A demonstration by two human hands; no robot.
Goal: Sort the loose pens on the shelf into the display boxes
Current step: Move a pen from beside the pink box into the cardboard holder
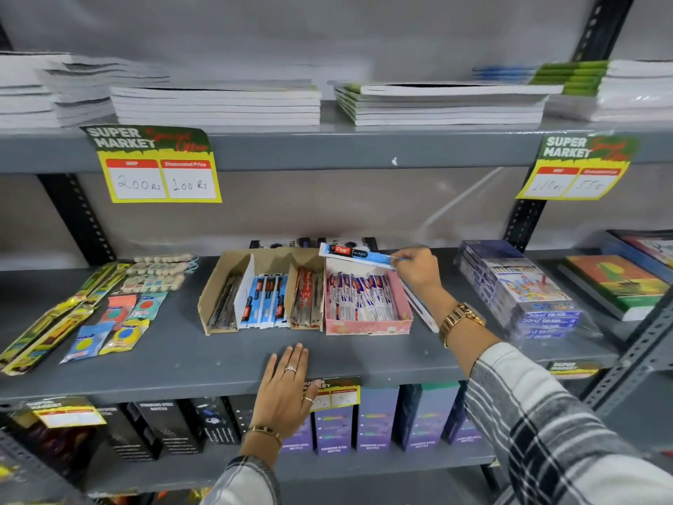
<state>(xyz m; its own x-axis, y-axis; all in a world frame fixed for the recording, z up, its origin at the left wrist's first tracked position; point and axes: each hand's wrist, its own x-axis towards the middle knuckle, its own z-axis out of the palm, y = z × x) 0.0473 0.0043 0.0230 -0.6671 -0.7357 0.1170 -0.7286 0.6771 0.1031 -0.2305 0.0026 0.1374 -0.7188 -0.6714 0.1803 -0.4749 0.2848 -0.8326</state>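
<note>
My right hand (pixel 418 269) pinches one end of a blue packaged pen (pixel 358 255) with a red label, holding it level above the back of the pink display box (pixel 368 326), which is packed with white and blue pen packs. To its left stands a brown cardboard display box (pixel 218 286) with dividers, holding dark pens, blue packs (pixel 264 300) and red packs (pixel 306 297). A loose pen pack (pixel 418 308) lies on the shelf just right of the pink box. My left hand (pixel 287 388) rests flat on the shelf's front edge, holding nothing.
Yellow packs, erasers and small coloured packets (pixel 120 322) lie at the left of the grey shelf (pixel 182 359). Wrapped colour boxes (pixel 528 289) and books (pixel 615 282) sit at the right. Notebooks are stacked on the shelf above, boxed bottles below. Price tags hang from the shelf edges.
</note>
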